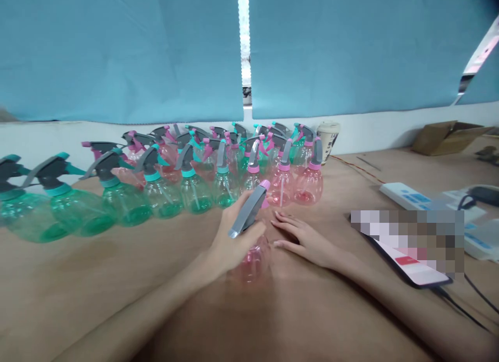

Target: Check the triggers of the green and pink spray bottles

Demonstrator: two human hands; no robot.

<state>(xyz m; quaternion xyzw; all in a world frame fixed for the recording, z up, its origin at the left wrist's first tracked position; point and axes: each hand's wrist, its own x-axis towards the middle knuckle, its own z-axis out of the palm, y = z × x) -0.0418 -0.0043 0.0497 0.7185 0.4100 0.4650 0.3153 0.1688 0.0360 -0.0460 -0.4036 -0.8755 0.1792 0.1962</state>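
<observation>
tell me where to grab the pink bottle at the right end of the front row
Take the end pink bottle by its neck, under the pink collar, coming from the right. That side faces bare table, while other bottles crowd its left and back. The neck is narrow; the round belly looks wide. The right hand lies open nearest it; the left hand grips a second pink bottle.

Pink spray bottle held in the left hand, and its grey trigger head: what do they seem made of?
Pink see-through spray bottle: likely glossy plastic, as it is tinted yet transparent. Grey trigger head: probably matte opaque plastic, showing no shine.
</observation>
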